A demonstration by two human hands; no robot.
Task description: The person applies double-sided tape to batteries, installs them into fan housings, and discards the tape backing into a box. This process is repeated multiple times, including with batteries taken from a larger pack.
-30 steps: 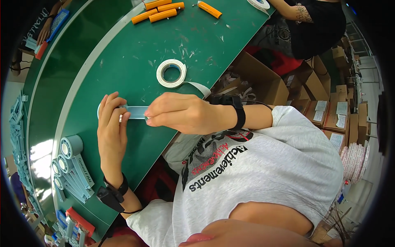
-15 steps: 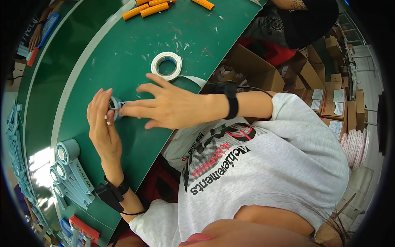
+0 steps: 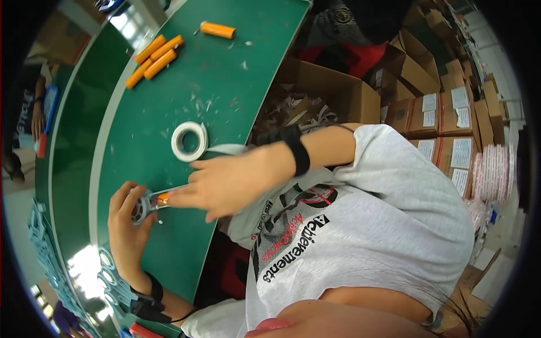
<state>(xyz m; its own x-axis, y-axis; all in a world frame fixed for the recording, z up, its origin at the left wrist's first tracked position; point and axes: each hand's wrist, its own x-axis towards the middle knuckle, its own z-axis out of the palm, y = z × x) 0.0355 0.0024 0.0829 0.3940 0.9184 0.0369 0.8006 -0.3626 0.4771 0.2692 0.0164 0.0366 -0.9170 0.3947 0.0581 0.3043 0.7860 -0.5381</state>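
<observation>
green bench [image 3: 129, 163], crosswise fan [image 3: 149, 204]

over the bench, our right hand [image 3: 225, 183] spreads blurred fingers to the handle [image 3: 181, 190], hold unclear; our left hand [image 3: 125, 222] curls around the round head. long axis left-right, handle pointing right, slightly far.

The table [image 3: 225, 93] is deep green, with bright orange cylinders [image 3: 160, 63] and white tape [image 3: 176, 142]; the fan [image 3: 141, 209] is pale grey-blue, with an orange piece [image 3: 163, 198] inside. The shirt [image 3: 389, 231] is flecked light grey, printed in black and red, the wristbands [image 3: 298, 151] plain black. Brown cartons [image 3: 414, 118] carry white labels [image 3: 429, 102].
</observation>
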